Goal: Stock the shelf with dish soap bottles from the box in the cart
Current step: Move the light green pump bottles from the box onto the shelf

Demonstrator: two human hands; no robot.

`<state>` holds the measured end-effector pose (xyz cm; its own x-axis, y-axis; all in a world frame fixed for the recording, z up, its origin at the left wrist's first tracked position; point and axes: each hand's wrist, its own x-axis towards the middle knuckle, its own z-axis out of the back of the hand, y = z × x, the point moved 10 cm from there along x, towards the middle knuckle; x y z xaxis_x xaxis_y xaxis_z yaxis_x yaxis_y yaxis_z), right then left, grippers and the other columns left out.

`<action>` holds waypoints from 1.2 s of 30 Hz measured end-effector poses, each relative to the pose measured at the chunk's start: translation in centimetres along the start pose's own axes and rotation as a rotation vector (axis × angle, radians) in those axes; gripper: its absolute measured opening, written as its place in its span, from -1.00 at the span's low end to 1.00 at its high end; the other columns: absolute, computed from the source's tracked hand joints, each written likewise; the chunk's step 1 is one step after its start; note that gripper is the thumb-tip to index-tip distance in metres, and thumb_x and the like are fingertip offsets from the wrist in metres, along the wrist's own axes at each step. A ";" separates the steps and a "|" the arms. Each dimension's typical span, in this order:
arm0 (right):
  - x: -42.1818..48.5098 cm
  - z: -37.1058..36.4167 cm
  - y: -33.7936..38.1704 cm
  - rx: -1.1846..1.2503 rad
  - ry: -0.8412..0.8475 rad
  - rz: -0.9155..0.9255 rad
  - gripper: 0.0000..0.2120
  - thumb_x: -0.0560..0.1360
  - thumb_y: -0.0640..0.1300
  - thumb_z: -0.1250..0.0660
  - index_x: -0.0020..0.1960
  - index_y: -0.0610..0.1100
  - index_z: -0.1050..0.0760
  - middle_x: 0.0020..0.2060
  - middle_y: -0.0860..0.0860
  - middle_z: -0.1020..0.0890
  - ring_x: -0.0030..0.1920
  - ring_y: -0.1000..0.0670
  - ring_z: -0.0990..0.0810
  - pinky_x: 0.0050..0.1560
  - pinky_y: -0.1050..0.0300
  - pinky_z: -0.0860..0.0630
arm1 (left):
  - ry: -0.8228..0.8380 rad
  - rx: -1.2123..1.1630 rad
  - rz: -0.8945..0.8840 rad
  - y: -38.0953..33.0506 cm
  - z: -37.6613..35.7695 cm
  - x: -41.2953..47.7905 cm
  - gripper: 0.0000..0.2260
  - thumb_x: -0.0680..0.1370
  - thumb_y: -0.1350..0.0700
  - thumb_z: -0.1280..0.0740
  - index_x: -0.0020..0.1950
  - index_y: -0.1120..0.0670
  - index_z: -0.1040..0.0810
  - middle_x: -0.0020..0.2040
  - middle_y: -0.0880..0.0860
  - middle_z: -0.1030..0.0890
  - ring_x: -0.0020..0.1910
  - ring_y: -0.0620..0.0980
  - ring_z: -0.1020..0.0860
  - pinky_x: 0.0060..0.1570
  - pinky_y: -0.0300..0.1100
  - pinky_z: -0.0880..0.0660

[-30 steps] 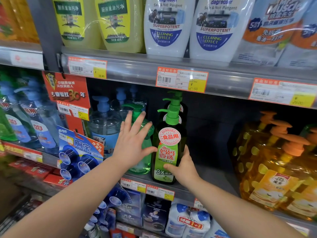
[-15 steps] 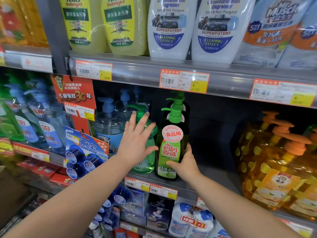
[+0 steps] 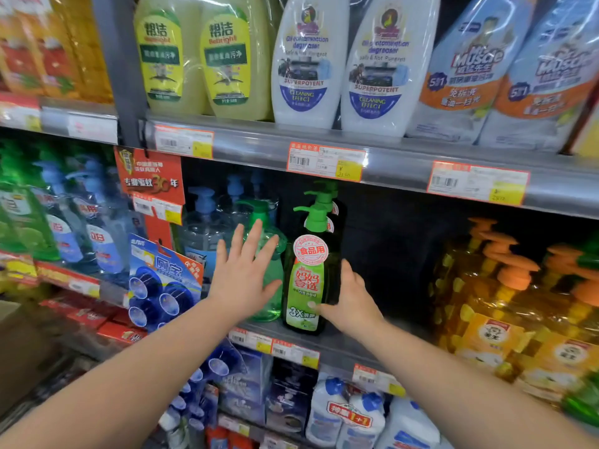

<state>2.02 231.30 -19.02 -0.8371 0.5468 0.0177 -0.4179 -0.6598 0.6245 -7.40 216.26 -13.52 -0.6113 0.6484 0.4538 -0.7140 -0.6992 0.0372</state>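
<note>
White degreaser bottles (image 3: 311, 66) up at 12 o'clock, blue hanging pack (image 3: 162, 280) at 8, orange pump bottles (image 3: 486, 319) over at 3.

In front of you, the dish soap bottle (image 3: 329, 251) is dark, almost black green, with a bright green pump (image 3: 314, 217), a lime-green label (image 3: 304, 288) and a white round sticker (image 3: 310, 250) ringed and lettered in red. Beside it you see a translucent pale green bottle (image 3: 275, 273). To your right, the amber bottles (image 3: 486, 286) carry yellow spots and orange pumps. The price tags (image 3: 325, 161) are white, orange-edged, with yellow corners.
</note>
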 end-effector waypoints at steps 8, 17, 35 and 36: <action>-6.2 0.0 5.2 -0.448 0.008 0.394 -0.33 0.54 0.03 -0.25 0.54 -0.04 -0.02 0.55 -0.05 -0.02 0.54 -0.12 -0.02 0.50 -0.07 -0.11 | 0.305 0.109 0.110 1.8 -0.6 -8.1 -0.47 0.55 -0.19 -0.17 0.42 0.07 -0.29 0.46 0.13 -0.25 0.41 0.14 -0.26 0.39 0.04 -0.22; -10.6 -9.0 12.0 -0.516 0.219 0.523 -0.41 0.53 0.05 -0.24 0.50 -0.04 -0.16 0.46 -0.02 -0.26 0.44 -0.09 -0.25 0.41 0.02 -0.25 | 0.443 0.157 0.196 8.0 -0.2 -16.6 -0.47 0.52 -0.22 -0.19 0.40 0.04 -0.31 0.37 0.08 -0.36 0.34 0.13 -0.34 0.29 0.01 -0.30; -25.2 -37.9 42.7 -0.530 0.467 0.853 -0.42 0.51 0.09 -0.26 0.48 0.00 -0.19 0.42 -0.02 -0.32 0.44 -0.11 -0.26 0.41 -0.13 -0.23 | 0.502 0.203 0.588 41.5 9.6 -43.1 -0.51 0.50 -0.22 -0.22 0.32 0.03 -0.37 0.30 0.05 -0.41 0.31 0.11 -0.37 0.28 0.00 -0.33; -25.7 -39.1 43.8 -0.530 0.481 0.866 -0.42 0.51 0.09 -0.26 0.47 0.00 -0.20 0.42 -0.03 -0.32 0.44 -0.12 -0.26 0.41 -0.14 -0.22 | 0.501 0.196 0.612 42.8 9.9 -44.1 -0.51 0.50 -0.22 -0.22 0.34 0.02 -0.36 0.32 0.05 -0.41 0.32 0.11 -0.36 0.29 0.01 -0.32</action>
<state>-8.62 168.21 -22.62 -0.9196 -0.3823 -0.0900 0.3691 -0.9196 0.1347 -7.66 154.80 -23.14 -0.9871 0.1598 -0.0062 -0.1597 -0.9832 0.0885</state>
